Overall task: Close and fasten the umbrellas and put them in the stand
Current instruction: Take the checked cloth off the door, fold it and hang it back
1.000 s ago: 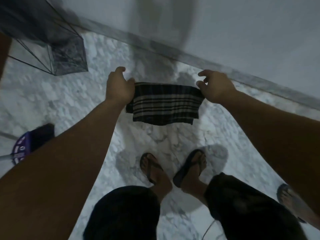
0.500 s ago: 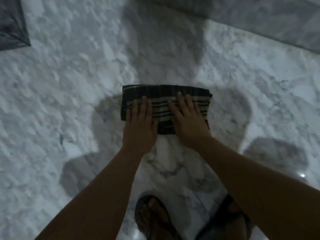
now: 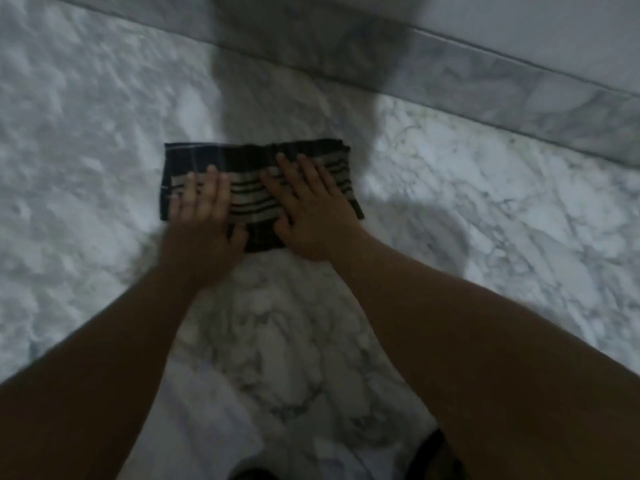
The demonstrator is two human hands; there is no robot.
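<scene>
Folded dark cloth with pale stripes [image 3: 258, 188], flat on the marble floor [image 3: 485, 209], long side running left to right, near the grey marble skirting [image 3: 519, 95] at the wall's foot. Left hand [image 3: 204, 216] pressed palm-down on the cloth's left half, fingers straight and together, blurred, heel of the palm just past the near edge. Right hand [image 3: 308, 209] palm-down on the right half, fingers straight and slightly spread, thumb lying beside the left thumb. Neither grip curled round anything: both flat and open on the fabric. Bare forearms reaching in from the lower corners. No containers in view
</scene>
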